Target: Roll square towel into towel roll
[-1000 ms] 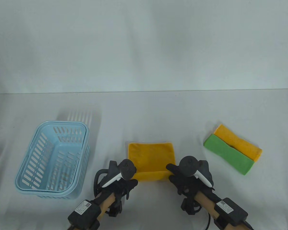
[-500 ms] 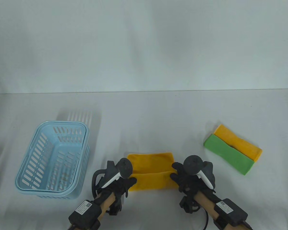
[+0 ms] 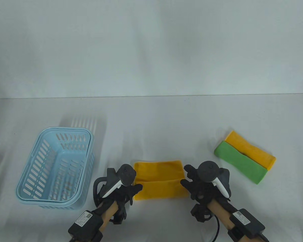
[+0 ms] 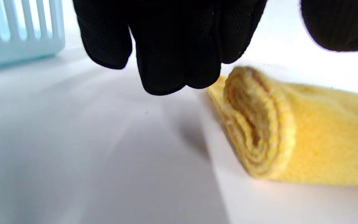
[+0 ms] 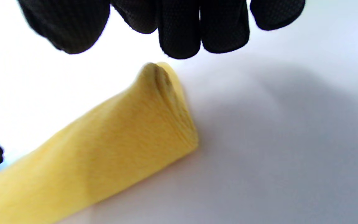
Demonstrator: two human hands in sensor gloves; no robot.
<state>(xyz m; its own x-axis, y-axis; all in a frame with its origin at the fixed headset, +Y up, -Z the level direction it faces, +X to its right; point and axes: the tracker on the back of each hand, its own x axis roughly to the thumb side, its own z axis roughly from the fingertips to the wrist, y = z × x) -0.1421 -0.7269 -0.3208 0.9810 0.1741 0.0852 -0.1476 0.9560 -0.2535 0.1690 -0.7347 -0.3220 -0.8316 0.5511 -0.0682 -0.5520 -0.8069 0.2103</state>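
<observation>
Black-gloved left hand (image 3: 130, 191) and right hand (image 3: 195, 187) hover beside yellow towel (image 3: 160, 180).

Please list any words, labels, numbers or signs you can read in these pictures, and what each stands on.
None can be read.
White label on the left wrist unit: print and a code square, too small to read.
White label on the right wrist unit: likewise too small.

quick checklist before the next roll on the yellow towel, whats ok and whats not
1. Yellow towel folded over, layers stacked at its left end: ok.
2. Left hand gripping towel: not ok, its fingers hang above it.
3. Right hand gripping towel: not ok, its fingers are clear of it.
4. Basket and folded green towel clear of the roll: ok.
5. Roll tightness along the middle: cannot tell.
</observation>
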